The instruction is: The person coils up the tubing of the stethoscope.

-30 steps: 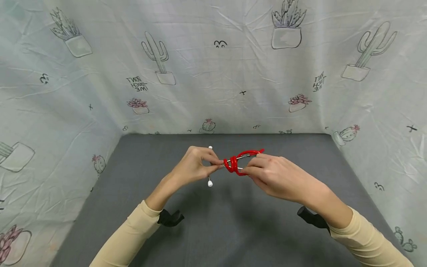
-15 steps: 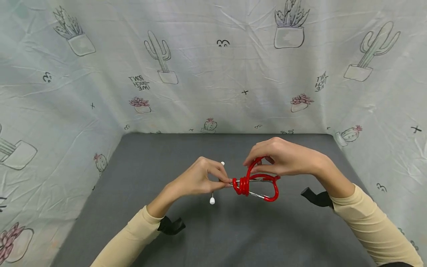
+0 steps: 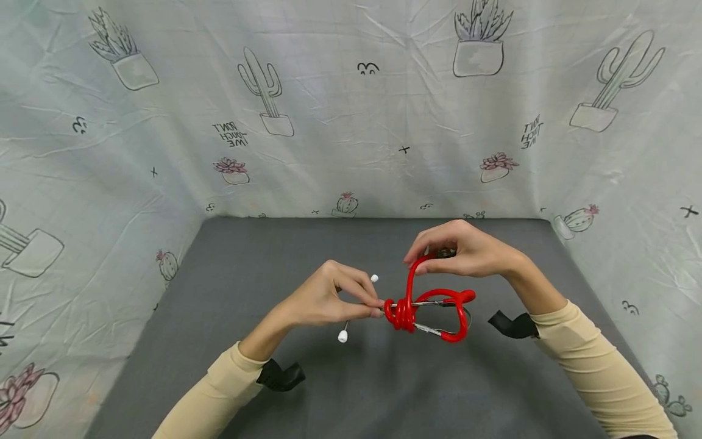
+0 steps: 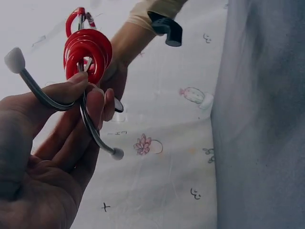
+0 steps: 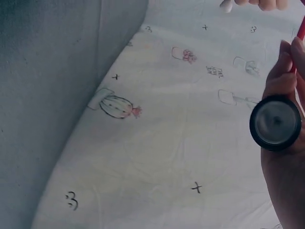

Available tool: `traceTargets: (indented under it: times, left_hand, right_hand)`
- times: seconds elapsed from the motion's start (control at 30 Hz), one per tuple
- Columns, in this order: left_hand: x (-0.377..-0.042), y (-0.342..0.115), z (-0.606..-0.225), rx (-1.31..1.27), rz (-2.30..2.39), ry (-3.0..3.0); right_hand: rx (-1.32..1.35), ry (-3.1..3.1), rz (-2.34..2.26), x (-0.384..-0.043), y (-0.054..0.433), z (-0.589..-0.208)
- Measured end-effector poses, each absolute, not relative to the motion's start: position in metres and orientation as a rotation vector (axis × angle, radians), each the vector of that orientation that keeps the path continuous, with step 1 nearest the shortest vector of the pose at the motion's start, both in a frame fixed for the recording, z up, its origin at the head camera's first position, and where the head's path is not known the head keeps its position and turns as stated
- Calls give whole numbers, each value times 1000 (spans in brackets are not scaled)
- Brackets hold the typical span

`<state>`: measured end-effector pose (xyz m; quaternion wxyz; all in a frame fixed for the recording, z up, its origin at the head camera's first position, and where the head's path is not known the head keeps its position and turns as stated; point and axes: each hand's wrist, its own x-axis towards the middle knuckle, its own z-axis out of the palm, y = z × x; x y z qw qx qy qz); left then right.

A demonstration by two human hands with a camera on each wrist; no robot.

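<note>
A stethoscope with red tubing (image 3: 404,314) is held above the grey table, its tube coiled several times around the metal ear tubes (image 3: 426,329). My left hand (image 3: 331,294) pinches the ear tubes just left of the coil. White ear tips (image 3: 342,336) stick out on either side of that hand; both show in the left wrist view, one large ear tip (image 4: 15,60) at the left. Higher up and to the right, my right hand (image 3: 463,249) grips the free tubing between thumb and fingers, a strand rising from the coil. The round chest piece (image 5: 275,122) lies against the right palm.
Below the hands spreads the dark grey tabletop (image 3: 351,390). Pale cloth walls (image 3: 329,110) with printed cacti enclose it at the back and sides. A black wrist mount (image 3: 281,375) juts from the left sleeve, another black mount (image 3: 512,324) from the right.
The right hand has gone from the stethoscope's right end to above the coil, drawing a strand of tubing up. More turns show in the coil. The left hand has shifted slightly right and down.
</note>
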<state>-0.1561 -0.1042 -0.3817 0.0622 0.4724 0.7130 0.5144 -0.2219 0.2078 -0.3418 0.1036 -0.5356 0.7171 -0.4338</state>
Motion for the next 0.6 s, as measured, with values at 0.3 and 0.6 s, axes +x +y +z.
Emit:
traceTargets:
  times: [0.3, 0.6]
  left_hand:
    - [-157, -108, -380, 1343, 1556, 2195]
    - [-159, -109, -375, 1352, 1633, 2238]
  right_hand:
    - [-1786, 2230, -1467, -233, 206, -360]
    - [-1744, 2207, -1644, -239, 198, -373]
